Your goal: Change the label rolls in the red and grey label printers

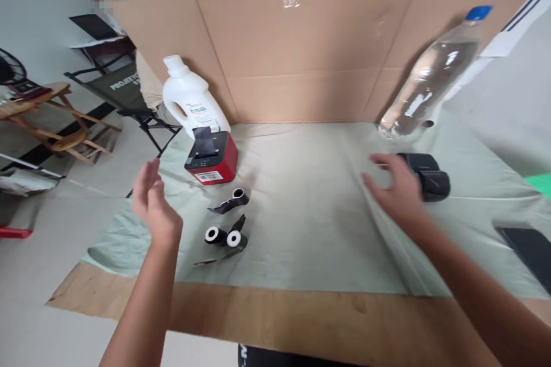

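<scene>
My left hand (152, 203) hovers open above the left part of a pale green cloth (310, 206), fingers stretched upward, holding nothing. To its right lie small black ribbon rolls (224, 236) with white cores and another loose roll (236, 198). Behind them stands a red and black label printer (212, 159). My right hand (394, 189) reaches open over the cloth, its fingers spread, right beside a black device (426, 175); I cannot tell if it touches it.
A white detergent bottle (189, 97) stands behind the printer. A clear water bottle (433, 74) with a blue cap leans at the right. A cardboard wall (301, 51) closes the back. A dark phone (529, 249) lies far right. A seated person and folding chairs are at the left.
</scene>
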The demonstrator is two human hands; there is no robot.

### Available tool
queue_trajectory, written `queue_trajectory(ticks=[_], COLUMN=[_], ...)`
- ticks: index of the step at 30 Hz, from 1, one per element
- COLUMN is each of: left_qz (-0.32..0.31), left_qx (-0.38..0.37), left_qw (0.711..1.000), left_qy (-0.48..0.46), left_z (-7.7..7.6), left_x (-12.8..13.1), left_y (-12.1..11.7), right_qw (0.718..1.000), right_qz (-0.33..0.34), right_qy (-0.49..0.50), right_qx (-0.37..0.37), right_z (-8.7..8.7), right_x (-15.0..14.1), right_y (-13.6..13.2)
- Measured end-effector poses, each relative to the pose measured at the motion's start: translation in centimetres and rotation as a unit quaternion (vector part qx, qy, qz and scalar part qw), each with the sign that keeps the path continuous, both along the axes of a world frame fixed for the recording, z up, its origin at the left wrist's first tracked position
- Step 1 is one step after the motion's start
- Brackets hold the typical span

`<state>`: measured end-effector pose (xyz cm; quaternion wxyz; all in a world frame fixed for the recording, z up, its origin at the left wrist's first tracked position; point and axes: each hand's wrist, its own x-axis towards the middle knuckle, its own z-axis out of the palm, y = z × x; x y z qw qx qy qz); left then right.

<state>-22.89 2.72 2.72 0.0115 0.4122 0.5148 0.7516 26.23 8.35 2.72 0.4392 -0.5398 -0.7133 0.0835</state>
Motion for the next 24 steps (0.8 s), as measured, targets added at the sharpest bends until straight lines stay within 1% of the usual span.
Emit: queue_trajectory(ticks=[1, 2, 3, 4, 5, 6, 7, 8, 9, 11, 12, 13, 14, 15, 17, 19, 21, 22, 24], left_qz=[-0.003, -0.026, -0.063, -0.106, -0.156, -0.217, -0.275, -0.329, -0.369, -0.422, -0.438, -0.449, -0.455, -0.456, -0.452, -0.449, -0.441, -0.433, -0.41], left_qx=[0.052, 0.101, 0.121, 0.098, 0.049, -0.023, -0.077, -0.124, -0.166, -0.233, -0.257, -0.278, -0.296, -0.308, -0.323, -0.332, -0.341, -0.343, -0.336], left_qw=[0.998, 0.993, 0.987, 0.983, 0.976, 0.957, 0.928, 0.894, 0.86, 0.804, 0.786, 0.777, 0.776, 0.782, 0.801, 0.816, 0.826, 0.832, 0.848], left_qy=[0.035, 0.062, 0.086, 0.114, 0.145, 0.194, 0.238, 0.277, 0.31, 0.348, 0.352, 0.342, 0.322, 0.294, 0.225, 0.153, 0.086, 0.058, 0.023], left_z=[1.1, 2.2, 3.1, 3.7, 4.0, 3.9, 3.4, 2.5, 1.4, -1.2, -2.4, -3.5, -4.3, -4.8, -5.3, -5.2, -5.1, -5.1, -5.2], left_x=[2.2, 4.9, 8.0, 11.5, 15.1, 18.7, 22.2, 25.4, 28.2, 32.4, 33.8, 34.6, 35.1, 35.2, 34.7, 33.6, 32.0, 31.1, 29.1], left_y=[-0.8, -1.4, -1.8, -1.9, -1.8, -1.5, -1.0, -0.4, 0.3, 1.7, 2.3, 2.7, 2.9, 3.1, 3.4, 3.7, 4.2, 4.4, 4.5], right_qw=[0.997, 0.989, 0.98, 0.971, 0.963, 0.955, 0.947, 0.94, 0.936, 0.933, 0.934, 0.937, 0.939, 0.943, 0.954, 0.969, 0.983, 0.988, 0.992], right_qz=[-0.077, -0.15, -0.193, -0.222, -0.239, -0.245, -0.247, -0.246, -0.245, -0.248, -0.254, -0.259, -0.263, -0.265, -0.25, -0.21, -0.154, -0.131, -0.107], right_qy=[-0.013, -0.016, -0.027, -0.042, -0.055, -0.066, -0.074, -0.078, -0.081, -0.084, -0.084, -0.081, -0.076, -0.069, -0.056, -0.044, -0.033, -0.026, -0.008], right_qx=[0.001, -0.008, -0.039, -0.075, -0.114, -0.156, -0.192, -0.221, -0.24, -0.246, -0.236, -0.222, -0.207, -0.192, -0.159, -0.124, -0.093, -0.082, -0.069], right_z=[0.1, 0.1, 0.0, -0.3, -0.6, -1.1, -1.6, -2.0, -2.4, -3.1, -3.4, -3.6, -3.8, -3.9, -3.9, -3.8, -3.6, -3.4, -3.4], right_x=[4.0, 7.4, 10.1, 12.0, 13.2, 13.8, 14.0, 13.8, 13.5, 12.8, 12.5, 12.2, 11.8, 11.2, 9.0, 5.5, 1.0, -1.3, -5.4], right_y=[-0.9, -1.5, -1.9, -1.9, -1.6, -1.1, -0.4, 0.2, 0.9, 1.8, 2.0, 2.2, 2.1, 1.9, 1.2, 0.1, -1.0, -1.5, -2.3])
